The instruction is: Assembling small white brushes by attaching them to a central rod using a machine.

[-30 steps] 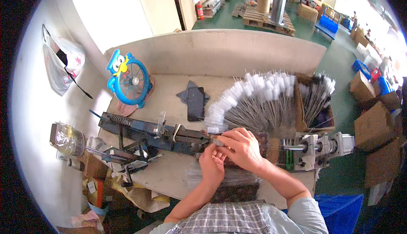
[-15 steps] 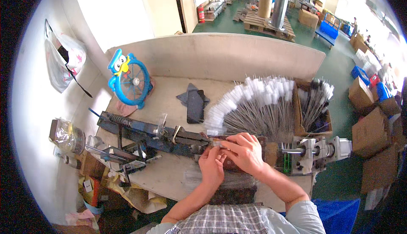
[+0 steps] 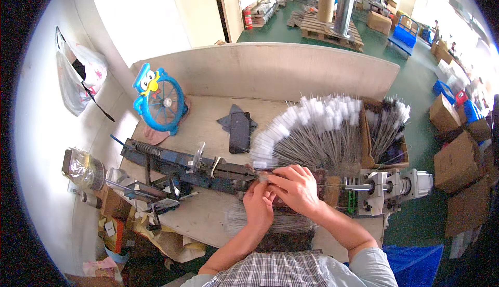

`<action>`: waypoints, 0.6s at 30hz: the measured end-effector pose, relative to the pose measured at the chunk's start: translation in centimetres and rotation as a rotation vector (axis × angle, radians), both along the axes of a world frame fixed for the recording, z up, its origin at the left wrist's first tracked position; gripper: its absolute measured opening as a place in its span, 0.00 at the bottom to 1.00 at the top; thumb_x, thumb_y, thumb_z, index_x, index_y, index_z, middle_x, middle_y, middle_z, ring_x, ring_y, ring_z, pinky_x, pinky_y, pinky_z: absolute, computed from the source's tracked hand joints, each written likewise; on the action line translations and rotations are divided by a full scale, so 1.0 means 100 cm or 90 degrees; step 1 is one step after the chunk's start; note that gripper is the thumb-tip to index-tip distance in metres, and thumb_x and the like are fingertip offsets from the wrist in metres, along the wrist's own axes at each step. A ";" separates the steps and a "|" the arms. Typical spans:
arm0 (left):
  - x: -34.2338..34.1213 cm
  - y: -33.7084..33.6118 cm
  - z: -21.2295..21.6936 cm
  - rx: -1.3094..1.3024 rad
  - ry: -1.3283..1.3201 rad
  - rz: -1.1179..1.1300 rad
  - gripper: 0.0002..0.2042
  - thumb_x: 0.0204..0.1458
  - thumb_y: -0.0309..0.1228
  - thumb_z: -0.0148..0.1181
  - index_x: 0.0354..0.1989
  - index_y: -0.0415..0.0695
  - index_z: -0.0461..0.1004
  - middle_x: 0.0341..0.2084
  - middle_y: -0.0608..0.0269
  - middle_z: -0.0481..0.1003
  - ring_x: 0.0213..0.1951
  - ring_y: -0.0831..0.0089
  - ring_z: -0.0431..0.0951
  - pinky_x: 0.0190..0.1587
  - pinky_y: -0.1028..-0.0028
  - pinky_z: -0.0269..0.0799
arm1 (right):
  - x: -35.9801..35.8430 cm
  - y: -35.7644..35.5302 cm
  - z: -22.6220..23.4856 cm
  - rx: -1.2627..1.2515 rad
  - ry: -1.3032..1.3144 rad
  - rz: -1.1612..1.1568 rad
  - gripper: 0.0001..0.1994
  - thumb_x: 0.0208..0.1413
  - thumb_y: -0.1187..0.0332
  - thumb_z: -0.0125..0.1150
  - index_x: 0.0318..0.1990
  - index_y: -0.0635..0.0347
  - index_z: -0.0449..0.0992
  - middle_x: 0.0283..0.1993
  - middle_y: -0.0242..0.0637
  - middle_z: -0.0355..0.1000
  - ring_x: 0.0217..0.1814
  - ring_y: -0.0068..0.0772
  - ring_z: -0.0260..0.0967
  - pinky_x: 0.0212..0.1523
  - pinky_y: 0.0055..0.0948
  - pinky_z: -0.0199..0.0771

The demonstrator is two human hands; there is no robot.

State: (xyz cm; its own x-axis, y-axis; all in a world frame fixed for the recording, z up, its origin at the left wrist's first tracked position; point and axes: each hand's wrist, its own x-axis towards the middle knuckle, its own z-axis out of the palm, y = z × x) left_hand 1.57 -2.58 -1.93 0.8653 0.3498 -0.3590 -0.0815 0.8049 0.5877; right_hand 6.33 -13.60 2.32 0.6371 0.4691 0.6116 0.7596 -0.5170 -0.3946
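My left hand [image 3: 258,206] and my right hand [image 3: 297,188] meet at the right end of a long dark metal fixture [image 3: 226,170]. Both are closed, with thumbs and fingertips pinched close together. Between them shows a small pale piece [image 3: 263,176], too small to make out, and the fingers hide most of it. Under and beside my wrists lies a bundle of thin wires [image 3: 239,218]. Just beyond my right hand, many white-tipped wire brushes [image 3: 296,123] are fanned out on the bench. To the right stands a metal spindle unit [image 3: 377,188] with a shaft pointing toward my hands.
A cardboard box [image 3: 370,152] of dark-tipped brushes borders the fan of brushes. A black phone [image 3: 239,133] lies on a dark cloth. Farther left stands a blue duck-shaped fan [image 3: 165,102]. A low board [image 3: 270,68] closes off the bench's back. A metal frame [image 3: 150,191] juts out at left.
My right hand has shifted slightly left, its fingers still pinched beside my left hand. The left hand stays nearly in place. The whole view has moved very slightly.
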 end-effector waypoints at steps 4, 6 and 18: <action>0.000 0.000 -0.001 -0.001 -0.005 0.004 0.03 0.51 0.24 0.52 0.33 0.41 0.70 0.33 0.63 0.73 0.34 0.75 0.74 0.37 0.75 0.71 | 0.001 -0.001 -0.002 -0.004 -0.018 -0.007 0.12 0.36 0.65 0.65 0.33 0.50 0.79 0.37 0.28 0.73 0.37 0.30 0.69 0.38 0.30 0.66; 0.001 0.000 -0.001 -0.014 0.007 0.004 0.03 0.51 0.25 0.52 0.34 0.42 0.70 0.33 0.64 0.73 0.34 0.75 0.74 0.38 0.75 0.71 | 0.000 -0.001 -0.004 0.014 -0.017 -0.012 0.12 0.36 0.65 0.65 0.33 0.50 0.79 0.36 0.27 0.73 0.37 0.29 0.69 0.37 0.30 0.66; 0.001 0.001 -0.003 0.030 -0.036 -0.047 0.08 0.52 0.30 0.52 0.38 0.41 0.70 0.36 0.62 0.73 0.39 0.72 0.74 0.42 0.73 0.71 | -0.002 -0.011 0.015 0.002 -0.012 -0.019 0.12 0.38 0.65 0.65 0.33 0.52 0.79 0.35 0.27 0.72 0.37 0.29 0.69 0.38 0.29 0.65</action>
State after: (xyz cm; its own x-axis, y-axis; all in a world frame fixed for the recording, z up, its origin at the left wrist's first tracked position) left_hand 1.69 -2.44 -2.25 0.9077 0.3001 -0.2931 -0.0578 0.7815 0.6212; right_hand 6.14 -14.67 3.78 0.6398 0.4483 0.6243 0.7507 -0.5389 -0.3822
